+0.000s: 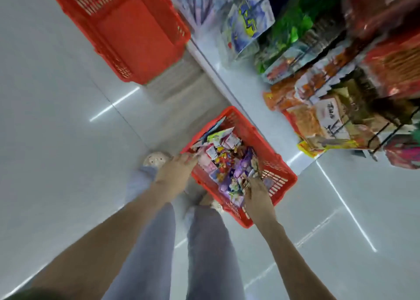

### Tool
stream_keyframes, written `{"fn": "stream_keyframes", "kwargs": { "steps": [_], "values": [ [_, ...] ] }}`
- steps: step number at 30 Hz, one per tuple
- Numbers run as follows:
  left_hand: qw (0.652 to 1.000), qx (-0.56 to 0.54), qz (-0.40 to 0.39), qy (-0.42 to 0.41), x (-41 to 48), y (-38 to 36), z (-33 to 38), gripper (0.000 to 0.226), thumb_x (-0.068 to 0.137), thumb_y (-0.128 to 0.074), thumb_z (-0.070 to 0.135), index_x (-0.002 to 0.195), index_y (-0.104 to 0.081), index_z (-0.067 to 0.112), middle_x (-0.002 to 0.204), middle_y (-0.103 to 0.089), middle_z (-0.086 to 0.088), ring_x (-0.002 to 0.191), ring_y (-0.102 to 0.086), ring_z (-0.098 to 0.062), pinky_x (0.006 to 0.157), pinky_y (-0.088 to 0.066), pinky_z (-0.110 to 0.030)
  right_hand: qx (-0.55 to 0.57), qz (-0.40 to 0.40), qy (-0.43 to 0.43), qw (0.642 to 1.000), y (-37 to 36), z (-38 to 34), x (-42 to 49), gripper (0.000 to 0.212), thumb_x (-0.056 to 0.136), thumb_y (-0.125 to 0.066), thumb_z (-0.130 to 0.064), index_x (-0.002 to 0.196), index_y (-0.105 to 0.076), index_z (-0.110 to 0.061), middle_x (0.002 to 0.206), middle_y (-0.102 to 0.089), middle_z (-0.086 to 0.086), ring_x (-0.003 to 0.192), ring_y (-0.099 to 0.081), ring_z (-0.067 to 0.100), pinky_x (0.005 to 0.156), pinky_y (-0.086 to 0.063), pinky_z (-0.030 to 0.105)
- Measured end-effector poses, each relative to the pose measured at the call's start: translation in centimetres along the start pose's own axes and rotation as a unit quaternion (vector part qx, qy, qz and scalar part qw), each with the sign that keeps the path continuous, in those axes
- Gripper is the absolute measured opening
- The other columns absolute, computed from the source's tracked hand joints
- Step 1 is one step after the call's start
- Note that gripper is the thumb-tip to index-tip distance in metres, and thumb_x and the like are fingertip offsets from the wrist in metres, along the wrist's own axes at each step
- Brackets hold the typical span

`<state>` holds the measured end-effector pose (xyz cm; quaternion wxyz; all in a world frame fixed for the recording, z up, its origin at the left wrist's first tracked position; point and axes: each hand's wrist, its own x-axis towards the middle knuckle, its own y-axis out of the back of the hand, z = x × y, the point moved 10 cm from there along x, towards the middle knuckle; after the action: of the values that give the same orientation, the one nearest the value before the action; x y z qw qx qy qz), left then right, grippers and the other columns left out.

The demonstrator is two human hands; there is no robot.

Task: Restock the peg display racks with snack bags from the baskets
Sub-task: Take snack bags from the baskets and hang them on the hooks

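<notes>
left hand (175, 171) and right hand (255, 189) reach into full basket (251, 129).

Floor (56, 140): pale glossy tiles lay under me, with streaks of light reflected on them.
Rack base (227, 72): a white plinth ran along the tiles on my right.
Far basket (136, 36): red plastic, it sat on the tiles ahead, one corner against the plinth.
Near basket (279, 163): also red, it stood on the tiles just in front of my feet.
Shoes (155, 160): pale, planted on the tiles just beside the nearer basket.
</notes>
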<state>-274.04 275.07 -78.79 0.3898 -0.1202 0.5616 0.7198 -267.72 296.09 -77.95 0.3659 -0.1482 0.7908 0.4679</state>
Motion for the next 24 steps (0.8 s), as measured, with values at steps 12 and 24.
{"fn": "stream_keyframes", "kwargs": {
  "steps": [12, 24],
  "values": [
    [0.970, 0.122, -0.145, -0.150, 17.9, -26.0, 7.5, 0.069, 0.096, -0.043, 0.006, 0.154, -0.007, 0.016, 0.157, -0.014, -0.016, 0.140, -0.020, -0.032, 0.108, -0.029, -0.042, -0.138, -0.036, -0.081, 0.986, -17.8, 19.0, 18.4, 0.088, 0.091, -0.047, -0.056, 0.153, 0.004, -0.020, 0.161, -0.002, 0.011, 0.148, 0.002, 0.029, 0.117, -0.002, 0.048],
    [0.924, 0.239, -0.188, -0.234, 22.1, -35.4, 10.8, 0.063, 0.104, -0.033, 0.039, 0.153, 0.005, 0.028, 0.161, 0.010, -0.004, 0.147, 0.013, -0.024, 0.116, 0.010, -0.049, 0.013, 0.185, -0.171, 0.968, -16.6, 25.4, 17.1, 0.104, 0.078, -0.074, -0.034, 0.152, -0.006, -0.009, 0.156, 0.000, 0.026, 0.144, -0.004, 0.043, 0.116, -0.011, 0.054]
  ]
}}
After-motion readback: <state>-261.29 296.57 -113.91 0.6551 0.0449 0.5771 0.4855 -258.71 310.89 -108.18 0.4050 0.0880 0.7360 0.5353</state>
